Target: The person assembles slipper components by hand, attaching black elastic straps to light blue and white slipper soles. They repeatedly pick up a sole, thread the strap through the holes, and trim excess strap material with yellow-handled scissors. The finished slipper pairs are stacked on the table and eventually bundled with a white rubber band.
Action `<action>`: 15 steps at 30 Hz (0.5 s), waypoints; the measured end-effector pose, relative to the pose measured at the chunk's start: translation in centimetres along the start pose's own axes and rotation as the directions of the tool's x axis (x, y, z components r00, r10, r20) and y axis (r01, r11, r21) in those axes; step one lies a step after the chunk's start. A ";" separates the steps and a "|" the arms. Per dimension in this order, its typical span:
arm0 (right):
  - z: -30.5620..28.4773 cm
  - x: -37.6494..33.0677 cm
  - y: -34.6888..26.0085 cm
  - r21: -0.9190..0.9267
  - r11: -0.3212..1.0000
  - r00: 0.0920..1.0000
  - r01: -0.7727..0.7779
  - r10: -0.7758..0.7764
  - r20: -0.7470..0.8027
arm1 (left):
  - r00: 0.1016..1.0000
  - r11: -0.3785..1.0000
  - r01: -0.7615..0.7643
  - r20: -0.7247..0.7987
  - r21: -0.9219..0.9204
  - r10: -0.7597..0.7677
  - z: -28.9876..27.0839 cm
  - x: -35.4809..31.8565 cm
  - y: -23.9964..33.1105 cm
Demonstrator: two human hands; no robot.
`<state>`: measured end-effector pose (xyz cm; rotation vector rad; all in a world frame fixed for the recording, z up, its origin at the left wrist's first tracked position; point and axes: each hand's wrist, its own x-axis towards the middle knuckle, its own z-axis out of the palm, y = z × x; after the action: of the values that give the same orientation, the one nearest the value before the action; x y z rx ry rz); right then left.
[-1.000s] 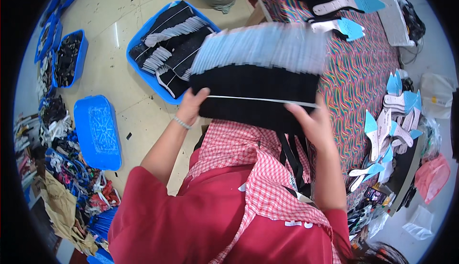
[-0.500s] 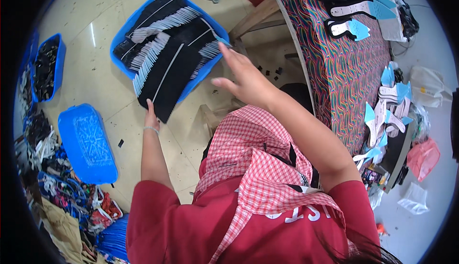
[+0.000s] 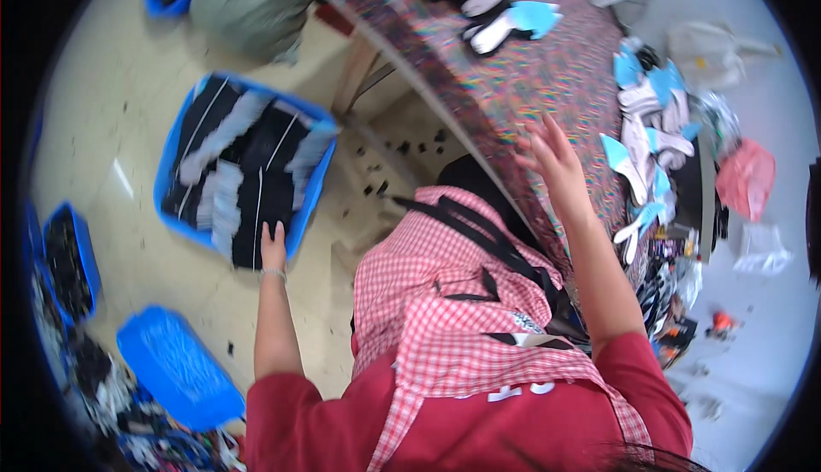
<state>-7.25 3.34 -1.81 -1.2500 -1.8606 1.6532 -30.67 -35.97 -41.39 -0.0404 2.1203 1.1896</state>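
My left hand rests at the near edge of the black flat pieces, its visible fingers stretched out over them. These pieces, with thin pale lines and fanned grey-white edges, lie stacked in overlapping rows inside a blue plastic bin on the floor. Raised over the patterned tablecloth, my right hand is open, fingers spread and holding nothing. Beyond it on the table lie white and light-blue sole-shaped pieces beside black material.
An overturned blue tub and a smaller blue bin stand on the left. A grey-green sack is at the back. More sole-shaped pieces are piled on the right. A wooden table leg stands beside the bin.
My right hand has moved right, from above the bin to over the table. My left hand stays at the black pieces, which now lie lower in the bin. The view has swung right.
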 end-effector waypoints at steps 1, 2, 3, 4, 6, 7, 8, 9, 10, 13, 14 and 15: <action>-1.2 2.5 -0.2 0.024 1.000 0.995 0.000 0.002 -0.099 | 0.998 0.990 -0.024 0.061 -0.137 0.033 1.7 -0.3 3.5; -2.3 4.7 -0.3 0.009 1.000 0.981 0.024 -0.022 -0.191 | 0.984 0.992 0.006 0.175 -0.125 0.016 2.7 -2.7 11.2; -2.5 7.1 -1.1 -0.002 0.999 0.966 0.054 -0.053 -0.254 | 0.953 0.924 -0.230 0.120 -0.304 0.277 4.7 -3.2 14.2; -1.9 9.4 -2.5 0.173 0.985 0.955 0.005 0.046 -0.294 | 0.893 0.852 -0.351 0.135 -0.389 0.429 6.3 -3.0 17.0; -0.9 13.4 -4.4 0.269 0.958 0.954 -0.096 0.166 -0.251 | 0.795 0.756 -0.482 0.143 -0.444 0.590 8.5 -6.2 27.0; -0.3 15.8 -5.3 0.179 0.974 0.968 -0.137 0.170 -0.182 | 0.742 0.726 -0.591 0.117 -0.353 0.661 9.4 -7.4 31.0; 1.8 17.9 -4.5 -0.078 0.996 0.924 -0.053 0.019 -0.382 | 0.663 0.649 -0.693 0.078 -0.314 0.745 10.3 -8.1 34.5; 4.2 20.1 -3.7 -0.344 0.936 0.821 -0.080 -0.134 -0.554 | 0.570 0.555 -0.774 0.047 -0.304 0.821 11.2 -8.6 37.5; 7.4 19.9 -4.1 -0.498 0.855 0.821 -0.145 -0.177 -0.543 | 0.477 0.458 -0.846 -0.002 -0.274 0.879 11.4 -8.6 40.0; 7.6 17.4 -3.9 -0.525 0.843 0.838 -0.117 -0.200 -0.508 | 0.447 0.470 -0.830 0.147 -0.300 0.882 14.7 -9.1 46.6; 7.0 16.5 -4.4 -0.508 0.855 0.852 -0.103 -0.189 -0.489 | 0.427 0.442 -0.886 0.129 -0.136 0.895 16.0 -8.3 48.0; 6.2 15.6 -4.9 -0.547 0.828 0.867 -0.124 -0.177 -0.466 | 0.448 0.455 -0.890 0.132 -0.035 0.884 17.0 -7.6 49.3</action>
<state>-22.28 12.23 -3.25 -1.6657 -2.0474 0.6362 -32.50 3.26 -6.29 1.3224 2.0267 1.6347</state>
